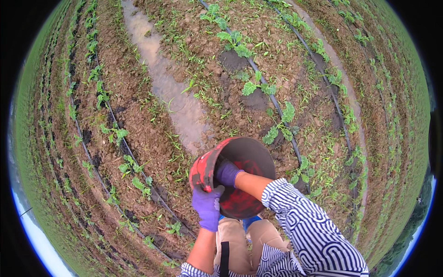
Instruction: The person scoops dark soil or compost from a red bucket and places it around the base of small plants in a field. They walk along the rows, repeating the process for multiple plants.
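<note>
A red plastic bucket (pixel 256 157), tilted with its mouth towards me, is smeared with dark soil. My left hand (pixel 207 207), in a purple glove, grips the rim at the lower left, thumb over the edge. Inside the bucket, at its left wall, is my right hand (pixel 228 173) in a matching glove. Its fingers lie in shadow, so whether they hold anything is hidden. Dark residue and red patches show on the inner wall. Just beyond the bucket, a leafy seedling (pixel 282 126) grows beside a black drip irrigation line (pixel 273 98).
Muddy water fills a furrow (pixel 173 93) left of the middle bed. More seedling rows with drip lines (pixel 114 117) run along both sides. Dark soil patches (pixel 233 61) surround some plants, and small weeds dot the brown soil. My blue footwear (pixel 252 221) shows below the bucket.
</note>
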The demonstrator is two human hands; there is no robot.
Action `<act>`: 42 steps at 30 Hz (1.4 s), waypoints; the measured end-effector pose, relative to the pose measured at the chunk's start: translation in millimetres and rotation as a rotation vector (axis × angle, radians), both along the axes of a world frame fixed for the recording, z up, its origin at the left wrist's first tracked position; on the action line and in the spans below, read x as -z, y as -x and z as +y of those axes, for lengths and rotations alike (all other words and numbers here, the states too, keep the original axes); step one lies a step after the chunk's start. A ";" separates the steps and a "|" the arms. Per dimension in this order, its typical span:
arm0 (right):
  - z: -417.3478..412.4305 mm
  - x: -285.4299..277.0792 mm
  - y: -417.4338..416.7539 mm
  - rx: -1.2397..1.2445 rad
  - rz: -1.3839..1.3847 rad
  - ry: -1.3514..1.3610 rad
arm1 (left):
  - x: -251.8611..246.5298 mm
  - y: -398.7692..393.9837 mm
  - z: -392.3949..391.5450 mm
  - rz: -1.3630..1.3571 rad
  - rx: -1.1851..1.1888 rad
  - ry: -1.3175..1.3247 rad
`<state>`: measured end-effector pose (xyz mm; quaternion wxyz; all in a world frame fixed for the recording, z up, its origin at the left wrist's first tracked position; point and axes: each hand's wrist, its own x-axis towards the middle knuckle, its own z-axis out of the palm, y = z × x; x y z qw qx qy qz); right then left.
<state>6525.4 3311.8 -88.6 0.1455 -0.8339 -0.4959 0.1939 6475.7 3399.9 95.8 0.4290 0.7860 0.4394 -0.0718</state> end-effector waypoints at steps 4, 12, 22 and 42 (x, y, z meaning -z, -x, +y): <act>-17.2 40.5 17.4 0.257 0.045 0.002 | -32.2 -6.3 -20.1 0.030 0.088 -0.006; -42.3 36.9 80.7 0.409 0.606 0.483 | -28.7 9.8 -38.1 -0.067 0.153 -0.085; 6.8 -28.4 84.0 -0.014 1.382 -0.440 | -56.1 -2.3 -14.4 0.057 0.197 -0.086; 19.3 -195.6 -189.8 0.129 -0.196 -0.346 | -28.7 -117.1 149.6 -0.409 -0.367 0.416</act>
